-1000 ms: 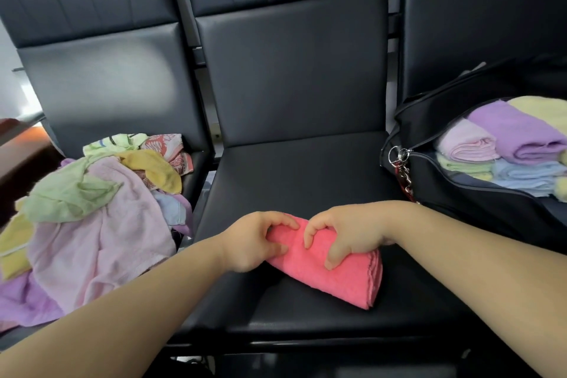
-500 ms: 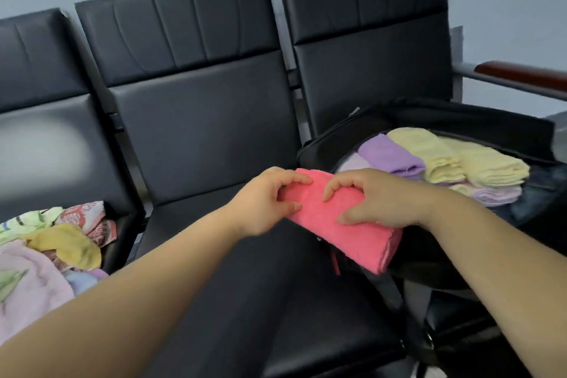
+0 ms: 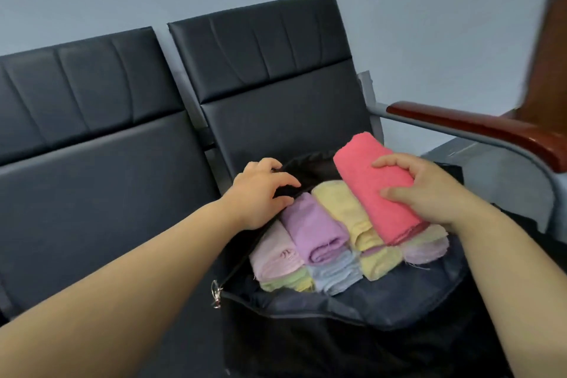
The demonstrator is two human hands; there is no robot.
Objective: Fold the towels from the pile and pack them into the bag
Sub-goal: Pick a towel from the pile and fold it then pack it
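A folded pink towel (image 3: pixel 365 175) lies at the right of the open black bag (image 3: pixel 337 310), on top of the folded towels inside. My right hand (image 3: pixel 423 190) grips it from the right, thumb on its near side. My left hand (image 3: pixel 260 193) rests with spread fingers on the bag's left rim next to a purple towel (image 3: pixel 313 230). A yellow towel (image 3: pixel 343 209) lies between purple and pink. Pale pink, blue, green and lilac towels fill the layers beneath. The pile of unfolded towels is out of view.
The bag stands on the right seat of a row of black padded chairs (image 3: pixel 270 77). A wooden armrest (image 3: pixel 478 129) on a grey frame runs along the right of the bag. A metal clip (image 3: pixel 216 294) hangs at the bag's front left corner.
The pink towel has moved right from above the middle seat onto the towels in the bag. My left hand has let go of it and now rests on the bag's rim.
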